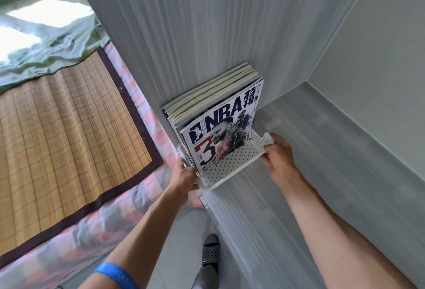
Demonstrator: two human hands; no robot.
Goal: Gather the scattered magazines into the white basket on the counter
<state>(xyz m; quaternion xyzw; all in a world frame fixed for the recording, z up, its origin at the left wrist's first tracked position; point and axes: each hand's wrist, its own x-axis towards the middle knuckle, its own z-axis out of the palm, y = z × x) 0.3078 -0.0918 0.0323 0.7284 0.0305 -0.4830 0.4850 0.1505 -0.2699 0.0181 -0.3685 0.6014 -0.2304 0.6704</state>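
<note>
Gripping white basket (230, 169) ends | left hand (184, 173), right hand (277, 157) | magazines (216, 109) upright

Both bare arms reach forward and down, converging ahead of the body. The left hand (184, 174) sits lower and nearer, fingers curled round what it grips, with a blue wristband (119, 276) far up the forearm. The right hand (277, 156) is extended a little farther, back of the hand upward, fingers curled in a grip with the thumb on top.
</note>
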